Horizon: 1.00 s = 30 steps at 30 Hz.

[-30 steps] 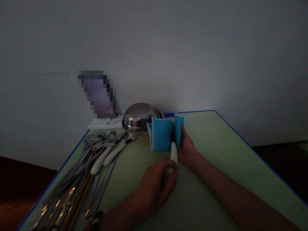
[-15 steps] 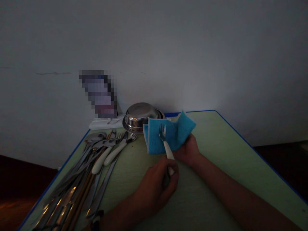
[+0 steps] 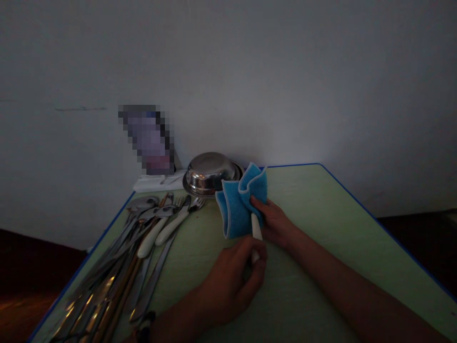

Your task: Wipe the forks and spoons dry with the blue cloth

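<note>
My left hand (image 3: 237, 274) is closed around the white handle of a fork (image 3: 256, 227), held above the table with the handle pointing up and away. The fork's metal head is hidden inside a folded blue cloth (image 3: 235, 212) with pale edging. My right hand (image 3: 274, 220) grips that cloth from the right, thumb on top, pressing it around the fork's head. Left of my hands lies a pile of cutlery (image 3: 117, 267): spoons, forks, knives and wooden chopsticks, some with white handles.
Upside down at the table's back sits a shiny metal bowl (image 3: 210, 172). Beside it, a blurred-out phone-like screen (image 3: 148, 140) leans above a white tray or stand (image 3: 150, 183). The pale green table (image 3: 314, 200) has a blue edge and meets a grey wall (image 3: 285, 85).
The cloth was spread behind the fork, its prongs visible. Now my right hand has folded the cloth over the prongs, with the thumb on top. My left hand has barely moved.
</note>
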Available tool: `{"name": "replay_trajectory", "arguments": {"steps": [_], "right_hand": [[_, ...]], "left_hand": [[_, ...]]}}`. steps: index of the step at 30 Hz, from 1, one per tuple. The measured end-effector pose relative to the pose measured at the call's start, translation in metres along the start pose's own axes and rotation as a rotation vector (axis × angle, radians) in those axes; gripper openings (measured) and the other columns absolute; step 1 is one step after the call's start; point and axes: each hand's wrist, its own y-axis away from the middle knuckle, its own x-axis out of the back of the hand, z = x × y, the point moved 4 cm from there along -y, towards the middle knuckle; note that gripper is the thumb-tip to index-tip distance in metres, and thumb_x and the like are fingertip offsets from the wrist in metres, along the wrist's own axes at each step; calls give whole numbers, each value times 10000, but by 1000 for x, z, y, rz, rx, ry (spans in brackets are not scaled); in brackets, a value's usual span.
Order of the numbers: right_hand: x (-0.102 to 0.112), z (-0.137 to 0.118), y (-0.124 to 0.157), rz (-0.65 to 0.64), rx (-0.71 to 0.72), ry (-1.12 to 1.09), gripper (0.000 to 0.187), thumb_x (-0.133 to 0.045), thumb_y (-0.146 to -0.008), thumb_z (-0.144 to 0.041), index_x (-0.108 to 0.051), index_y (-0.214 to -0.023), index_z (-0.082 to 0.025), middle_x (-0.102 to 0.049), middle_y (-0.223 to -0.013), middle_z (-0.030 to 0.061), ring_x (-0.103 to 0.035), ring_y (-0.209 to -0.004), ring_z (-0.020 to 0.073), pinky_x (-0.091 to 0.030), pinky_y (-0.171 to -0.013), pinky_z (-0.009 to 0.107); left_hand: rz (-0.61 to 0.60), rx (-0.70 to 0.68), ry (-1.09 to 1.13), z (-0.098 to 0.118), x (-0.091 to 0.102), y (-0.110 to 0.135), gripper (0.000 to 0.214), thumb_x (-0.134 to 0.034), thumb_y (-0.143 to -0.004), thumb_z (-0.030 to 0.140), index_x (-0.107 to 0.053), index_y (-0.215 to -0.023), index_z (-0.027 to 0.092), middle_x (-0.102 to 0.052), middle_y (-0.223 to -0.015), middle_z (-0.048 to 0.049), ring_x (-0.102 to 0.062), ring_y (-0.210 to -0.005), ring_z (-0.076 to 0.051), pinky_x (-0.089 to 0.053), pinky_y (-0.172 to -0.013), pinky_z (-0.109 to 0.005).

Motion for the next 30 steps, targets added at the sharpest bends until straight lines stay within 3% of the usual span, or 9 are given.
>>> {"name": "replay_trajectory", "arguments": {"steps": [4,8,15,19,22,26,30], "right_hand": [[4,-1,-4,96,-9,-44,300,-567,-768,-441,-639,-889,-176,-705,-743,21,-650,-780,185,-489,-786,355],[4,0,-5,115,-35,-93,383,-470,-810,-503,-626,-937,-177,-707,-799,35,-646,-760,181,-490,-773,356],[4,-3,-3,109,18,-27,249,-638,-719,-377,-619,-861,-173,-694,-701,1,-630,-628,147,-500,-716,313],[1,-3,-2,51,37,28,276,-698,-655,-366,-625,-825,-161,-690,-704,6,-616,-602,136,-500,-669,288],[3,-3,-3,71,55,16,232,-700,-661,-336,-626,-801,-167,-688,-704,0,-605,-596,126,-493,-651,270],[8,-5,-6,131,99,-49,234,-693,-670,-345,-631,-819,-175,-686,-702,-7,-608,-635,131,-484,-662,266],[10,-5,-6,190,168,-15,269,-674,-675,-414,-635,-810,-185,-669,-648,-23,-610,-636,136,-472,-665,276]], "left_hand": [[66,28,70,-3,6,4,88,-342,-901,223,-404,-963,214,-449,-752,9,-440,-660,-135,-380,-615,-266],[104,3,122,-2,9,6,169,-287,-924,224,-392,-1056,224,-479,-853,-20,-462,-718,-142,-397,-677,-286],[97,47,80,-8,-3,3,254,-368,-911,219,-354,-1159,270,-498,-832,-9,-488,-691,-133,-412,-630,-262],[255,81,240,-16,-5,4,286,-363,-909,247,-229,-1161,272,-490,-842,-1,-470,-643,-117,-413,-596,-249],[343,136,327,-18,-4,3,192,-360,-910,285,-242,-1060,264,-476,-815,21,-436,-596,-100,-384,-552,-226],[257,326,307,-19,-1,0,135,-354,-910,352,-348,-936,220,-414,-664,57,-389,-529,-96,-336,-504,-220],[98,364,180,-14,-1,-3,259,-328,-912,410,-440,-832,189,-438,-608,47,-426,-540,-113,-316,-512,-244]]}}
